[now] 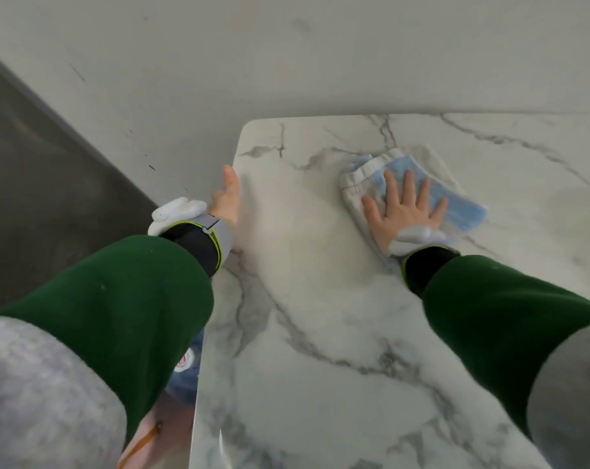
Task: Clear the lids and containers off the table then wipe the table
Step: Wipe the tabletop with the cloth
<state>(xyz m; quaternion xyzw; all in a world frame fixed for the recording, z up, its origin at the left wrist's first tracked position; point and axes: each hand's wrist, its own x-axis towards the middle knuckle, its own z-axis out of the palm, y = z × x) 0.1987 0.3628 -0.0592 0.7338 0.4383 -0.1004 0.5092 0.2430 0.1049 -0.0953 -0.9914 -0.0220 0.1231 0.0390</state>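
Folded white-and-blue cloth (361,184), right hand (405,214) pressed flat on it, left hand (227,198) at edge of marble table (303,299), its grip hidden, dark grey floor (33,164) upper left

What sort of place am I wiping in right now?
Probably an indoor dining or kitchen corner, though little shows. A marble-patterned table stands by a plain pale wall, a dark floor lies to the left, and the right hand presses a blue-and-white cloth flat on the tabletop.
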